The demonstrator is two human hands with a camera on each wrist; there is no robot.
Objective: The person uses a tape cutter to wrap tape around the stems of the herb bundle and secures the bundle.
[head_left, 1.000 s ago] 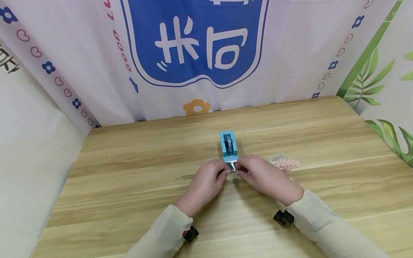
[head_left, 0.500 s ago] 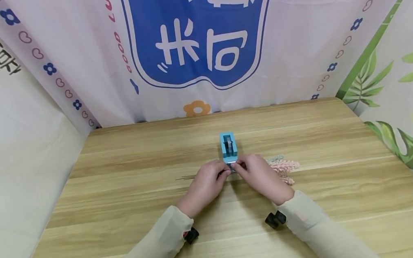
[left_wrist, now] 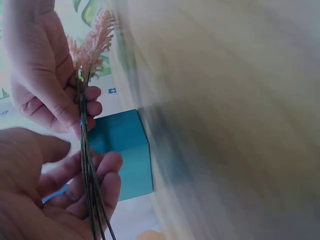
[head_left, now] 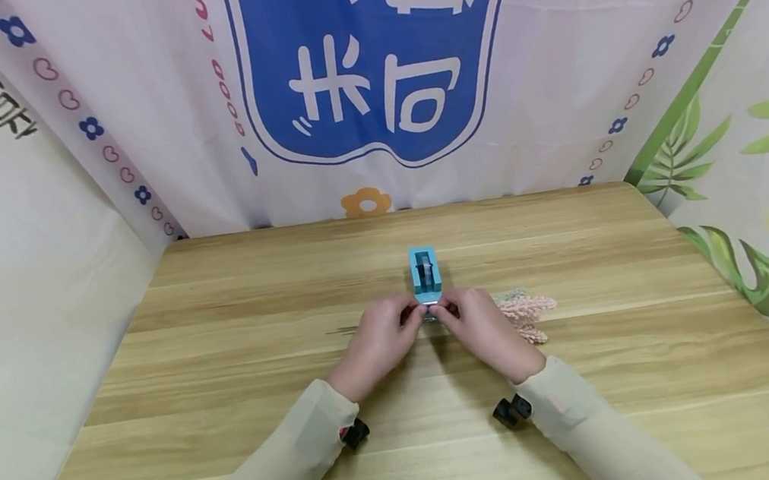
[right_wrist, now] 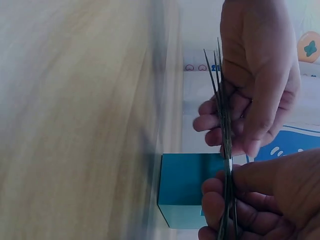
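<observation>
A bunch of artificial flowers (left_wrist: 97,42), with pink heads and thin dark stems (left_wrist: 90,172), lies across both hands. My left hand (head_left: 376,340) holds the stems with curled fingers behind them. Close beside it, my right hand (head_left: 488,330) pinches the stems nearer the heads, its thumb against them. A small glossy bit of clear tape (right_wrist: 230,165) shows on the stems between the two thumbs; the fingers hide most of it. Just beyond the fingertips stands a blue tape dispenser (head_left: 425,274) with a roll inside.
The wood-grain table (head_left: 258,281) runs back to a printed curtain (head_left: 216,194). Pink flower heads (head_left: 528,307) stick out to the right of the right hand. Black wrist cameras (head_left: 355,435) hang under the sleeves.
My right hand has shifted slightly left, and its thumb has come over the shiny tape. The left thumb has moved in beside it, so less tape shows. The dispenser stays put.
</observation>
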